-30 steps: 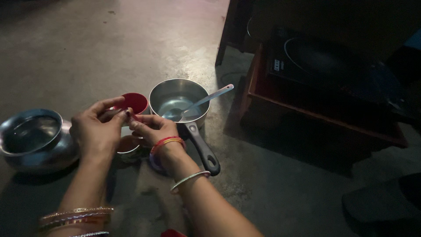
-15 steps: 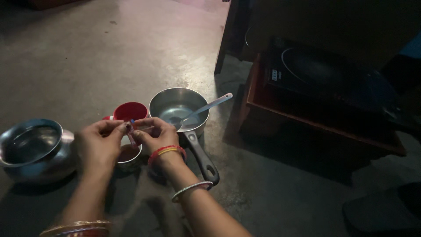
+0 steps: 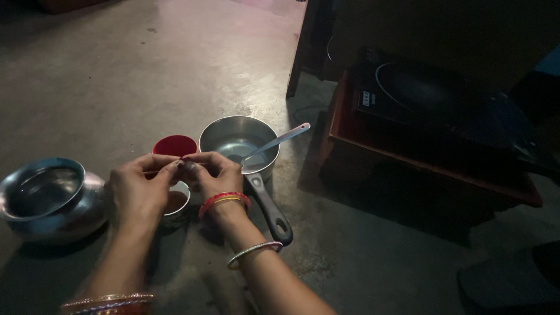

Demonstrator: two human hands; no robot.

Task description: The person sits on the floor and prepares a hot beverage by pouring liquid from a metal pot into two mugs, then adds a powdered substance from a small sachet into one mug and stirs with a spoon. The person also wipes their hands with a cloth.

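Both hands have drawn closer together since half a second ago, and the small red-and-blue strip seen between the fingertips then is now almost hidden. From the head camera, the left hand [image 3: 137, 192] and right hand [image 3: 213, 175] meet fingertip to fingertip, pinching a tiny dark object [image 3: 185, 164] — too small and dim to identify. They hover just above a small steel cup [image 3: 178, 205] on the grey concrete floor [image 3: 175, 64], with a red plastic cup [image 3: 175, 144] just behind. Beside it stands a steel saucepan with a black handle [image 3: 239, 143], a metal spoon [image 3: 274, 143] resting in it. A round steel pot [image 3: 46, 198] sits to the left — a black induction cooktop [image 3: 431, 96] lies well apart on the right.
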